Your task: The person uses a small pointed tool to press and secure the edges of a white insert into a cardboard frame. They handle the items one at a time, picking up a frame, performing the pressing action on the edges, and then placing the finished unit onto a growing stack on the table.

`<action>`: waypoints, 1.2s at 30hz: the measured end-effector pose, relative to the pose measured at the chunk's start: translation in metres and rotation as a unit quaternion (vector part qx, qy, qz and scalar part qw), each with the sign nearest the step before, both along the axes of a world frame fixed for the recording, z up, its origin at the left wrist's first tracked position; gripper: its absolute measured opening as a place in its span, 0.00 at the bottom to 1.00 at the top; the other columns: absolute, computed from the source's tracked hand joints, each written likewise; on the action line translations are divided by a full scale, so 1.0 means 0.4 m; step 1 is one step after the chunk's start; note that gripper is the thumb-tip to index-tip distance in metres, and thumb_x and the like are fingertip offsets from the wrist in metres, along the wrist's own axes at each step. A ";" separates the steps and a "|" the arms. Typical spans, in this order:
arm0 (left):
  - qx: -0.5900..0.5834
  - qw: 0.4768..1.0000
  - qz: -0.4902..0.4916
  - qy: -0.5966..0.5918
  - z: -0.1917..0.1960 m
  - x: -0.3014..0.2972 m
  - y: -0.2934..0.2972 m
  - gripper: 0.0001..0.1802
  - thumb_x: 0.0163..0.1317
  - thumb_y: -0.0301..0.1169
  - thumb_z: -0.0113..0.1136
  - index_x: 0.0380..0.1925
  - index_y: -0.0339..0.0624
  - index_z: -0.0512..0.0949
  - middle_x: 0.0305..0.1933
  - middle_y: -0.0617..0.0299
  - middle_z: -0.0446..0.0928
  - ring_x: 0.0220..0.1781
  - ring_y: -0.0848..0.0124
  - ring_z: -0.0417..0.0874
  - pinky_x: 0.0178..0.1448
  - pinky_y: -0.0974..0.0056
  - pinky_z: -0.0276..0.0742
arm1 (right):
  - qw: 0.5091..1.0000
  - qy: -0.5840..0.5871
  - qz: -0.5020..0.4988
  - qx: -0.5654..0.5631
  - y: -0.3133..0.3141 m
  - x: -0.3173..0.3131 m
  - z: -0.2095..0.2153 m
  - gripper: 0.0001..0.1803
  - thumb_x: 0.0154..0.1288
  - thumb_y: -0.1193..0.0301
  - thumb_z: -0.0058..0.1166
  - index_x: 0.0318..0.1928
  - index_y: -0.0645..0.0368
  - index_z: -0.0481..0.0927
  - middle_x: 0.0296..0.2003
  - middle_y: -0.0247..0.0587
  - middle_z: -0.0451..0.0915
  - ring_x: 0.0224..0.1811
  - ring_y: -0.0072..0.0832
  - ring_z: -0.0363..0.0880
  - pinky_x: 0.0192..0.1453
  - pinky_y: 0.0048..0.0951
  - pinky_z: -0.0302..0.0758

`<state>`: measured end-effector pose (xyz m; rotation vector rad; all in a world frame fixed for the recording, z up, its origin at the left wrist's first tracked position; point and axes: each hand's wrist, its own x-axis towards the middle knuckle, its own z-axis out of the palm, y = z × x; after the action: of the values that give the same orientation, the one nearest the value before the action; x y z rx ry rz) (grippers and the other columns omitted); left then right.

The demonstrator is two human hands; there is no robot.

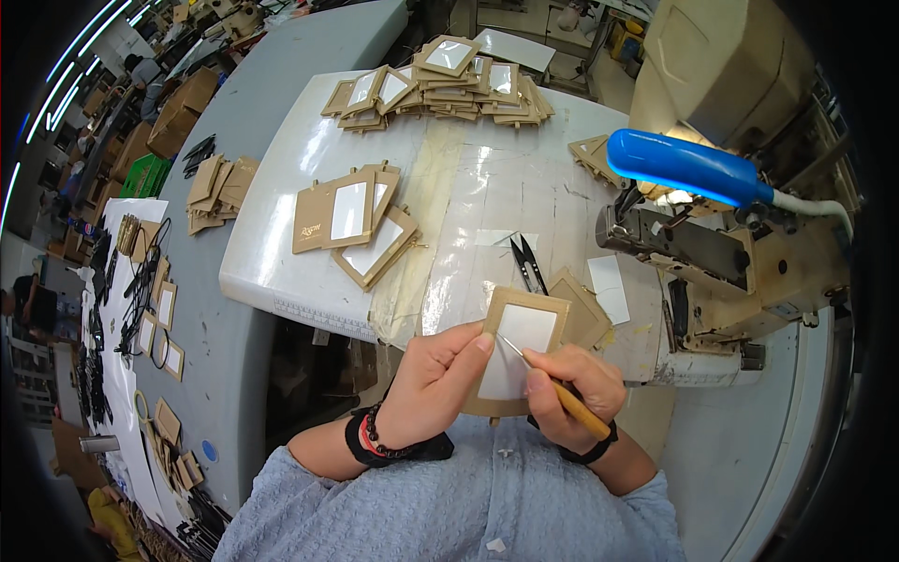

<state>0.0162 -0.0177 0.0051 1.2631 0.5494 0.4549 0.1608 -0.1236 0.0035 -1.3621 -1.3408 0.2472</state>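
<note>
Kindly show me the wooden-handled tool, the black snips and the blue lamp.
Wooden-handled tool (pixel 582 411): head view, on its handle.
Black snips (pixel 533 262): head view, on one arm.
Blue lamp (pixel 684 167): head view, on its casing.

- A pale blue-grey shirt covers the person's torso, its cloth puckered all over in a small, crinkled texture.
- A straight placket runs down the middle of the front, in the same blue-grey.
- Two small, whitish fastenings, irregular in outline, sit along it, one above the other.
- The left sleeve and right sleeve match the shirt and leave the forearms bare.
- Behind the bare left hand, the wrist wears a wide black band, a red bracelet and a string of dark, shiny round beads.
- Behind the bare right hand, the wrist wears a plain black band.
</note>
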 end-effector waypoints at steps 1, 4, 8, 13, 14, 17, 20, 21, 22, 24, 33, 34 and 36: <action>-0.002 1.000 0.000 0.002 -0.001 0.000 0.000 0.16 0.72 0.30 0.43 0.49 0.31 0.77 0.34 0.65 0.80 0.35 0.83 0.74 0.39 0.75 0.73 | 1.000 -0.007 -0.001 0.002 0.001 0.000 0.000 0.10 0.54 0.80 0.59 0.39 0.64 0.82 0.19 0.38 0.76 0.17 0.24 0.74 0.21 0.22 0.70; 0.007 1.000 0.002 0.008 -0.001 0.000 -0.001 0.16 0.72 0.30 0.43 0.50 0.32 0.77 0.34 0.64 0.80 0.35 0.83 0.75 0.39 0.74 0.73 | 0.999 -0.030 -0.003 0.020 0.008 -0.005 -0.003 0.10 0.54 0.80 0.59 0.39 0.65 0.82 0.19 0.39 0.76 0.16 0.25 0.75 0.21 0.22 0.69; 0.049 0.998 -0.003 0.040 0.007 -0.004 -0.002 0.17 0.72 0.30 0.42 0.50 0.30 0.76 0.37 0.63 0.80 0.38 0.82 0.76 0.42 0.74 0.73 | 0.999 -0.027 0.017 -0.007 0.004 -0.001 0.004 0.09 0.55 0.80 0.60 0.38 0.66 0.81 0.19 0.39 0.76 0.16 0.25 0.75 0.20 0.22 0.69; 0.112 0.993 -0.003 0.032 0.000 -0.009 0.000 0.15 0.71 0.29 0.44 0.48 0.32 0.76 0.27 0.67 0.77 0.31 0.85 0.71 0.34 0.74 0.70 | 0.941 0.317 0.096 -0.075 -0.012 0.021 -0.006 0.09 0.58 0.78 0.59 0.40 0.66 0.81 0.19 0.39 0.74 0.16 0.22 0.72 0.17 0.21 0.65; 0.082 0.997 0.008 0.013 0.000 -0.001 -0.005 0.15 0.71 0.29 0.44 0.47 0.32 0.77 0.26 0.68 0.76 0.30 0.85 0.70 0.33 0.74 0.69 | 0.983 0.172 0.061 -0.020 -0.004 0.009 -0.020 0.09 0.58 0.79 0.58 0.40 0.66 0.81 0.19 0.38 0.74 0.16 0.22 0.71 0.17 0.21 0.64; 0.055 0.998 0.025 0.011 -0.013 0.011 -0.002 0.14 0.71 0.30 0.45 0.44 0.31 0.77 0.23 0.69 0.74 0.28 0.86 0.68 0.30 0.74 0.68 | 0.970 -0.224 -0.026 0.093 0.019 -0.003 -0.044 0.12 0.55 0.78 0.60 0.42 0.66 0.80 0.21 0.33 0.73 0.16 0.22 0.69 0.17 0.22 0.63; 0.069 0.997 0.030 0.036 -0.001 0.009 -0.007 0.15 0.72 0.29 0.43 0.44 0.30 0.77 0.29 0.68 0.76 0.32 0.85 0.71 0.34 0.74 0.69 | 0.920 -0.371 -0.052 0.111 0.017 0.002 -0.046 0.16 0.52 0.78 0.63 0.43 0.67 0.78 0.23 0.31 0.72 0.16 0.23 0.68 0.17 0.25 0.63; 0.074 0.996 0.029 0.043 0.003 0.010 -0.012 0.16 0.73 0.29 0.42 0.45 0.29 0.77 0.32 0.67 0.78 0.33 0.84 0.73 0.36 0.75 0.70 | 0.917 -0.378 -0.059 0.109 0.014 0.000 -0.048 0.16 0.52 0.78 0.63 0.43 0.67 0.78 0.22 0.32 0.72 0.16 0.22 0.67 0.17 0.25 0.63; 0.104 0.993 0.044 0.042 0.003 0.014 -0.015 0.14 0.71 0.29 0.44 0.43 0.29 0.77 0.27 0.67 0.75 0.29 0.84 0.71 0.32 0.74 0.69 | 0.914 -0.386 -0.067 0.106 0.009 -0.005 -0.052 0.16 0.52 0.78 0.63 0.43 0.67 0.78 0.22 0.32 0.72 0.15 0.22 0.67 0.16 0.24 0.62; 0.164 0.983 0.073 0.039 0.002 0.026 -0.022 0.11 0.69 0.28 0.48 0.40 0.30 0.76 0.17 0.65 0.71 0.21 0.85 0.69 0.23 0.71 0.66 | 0.907 -0.397 -0.085 0.113 0.010 -0.010 -0.060 0.16 0.52 0.77 0.63 0.43 0.68 0.78 0.21 0.31 0.70 0.15 0.20 0.66 0.16 0.23 0.60; 0.304 0.945 0.090 0.081 0.004 0.014 -0.018 0.12 0.67 0.27 0.50 0.47 0.33 0.77 0.17 0.57 0.74 0.16 0.77 0.74 0.21 0.68 0.68 | 0.996 -0.078 0.008 0.040 0.018 -0.005 0.001 0.12 0.55 0.80 0.59 0.41 0.71 0.79 0.17 0.32 0.71 0.16 0.18 0.70 0.17 0.21 0.63; 0.253 0.963 0.079 0.056 0.011 0.014 -0.016 0.13 0.67 0.26 0.50 0.47 0.33 0.77 0.17 0.57 0.73 0.18 0.79 0.74 0.23 0.69 0.69 | 0.999 0.019 0.042 0.007 0.013 0.012 0.007 0.11 0.57 0.80 0.58 0.41 0.71 0.79 0.17 0.32 0.72 0.17 0.17 0.71 0.17 0.20 0.63; 0.197 0.979 0.034 0.046 0.006 0.004 -0.011 0.12 0.67 0.26 0.49 0.46 0.33 0.77 0.17 0.58 0.73 0.19 0.79 0.73 0.24 0.70 0.68 | 0.944 0.304 0.096 -0.083 -0.004 0.030 0.006 0.07 0.61 0.78 0.56 0.38 0.70 0.79 0.18 0.31 0.74 0.17 0.12 0.70 0.17 0.16 0.61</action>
<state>0.0176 -0.0221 0.0073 1.6556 0.5993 0.5847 0.1728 -0.1253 0.0059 -1.1540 -0.9374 0.8575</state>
